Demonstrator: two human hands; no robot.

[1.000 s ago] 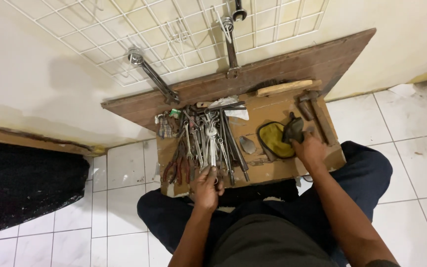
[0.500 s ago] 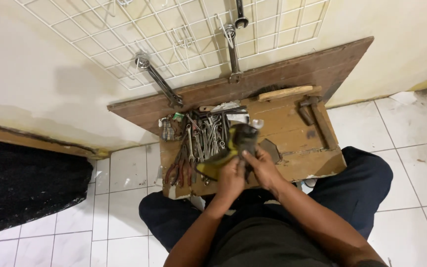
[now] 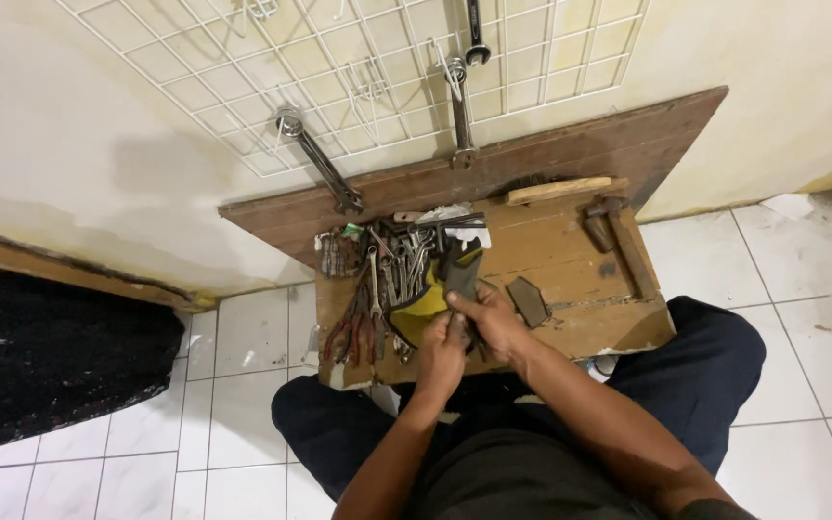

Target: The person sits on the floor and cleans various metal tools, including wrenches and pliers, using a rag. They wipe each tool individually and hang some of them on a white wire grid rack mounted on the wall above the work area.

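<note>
Head view hid most of the yellow-and-black glove beneath both hands, left hand and right hand; their fingers were closed on it.

A soft yellow and dark grey work glove is held up just above the near edge of the low wooden board, between the heap of metal tools and the bare wood. Its dark grey cuff end points away from the person, tilted upward, while the yellow part sags in a fold toward the left
</note>
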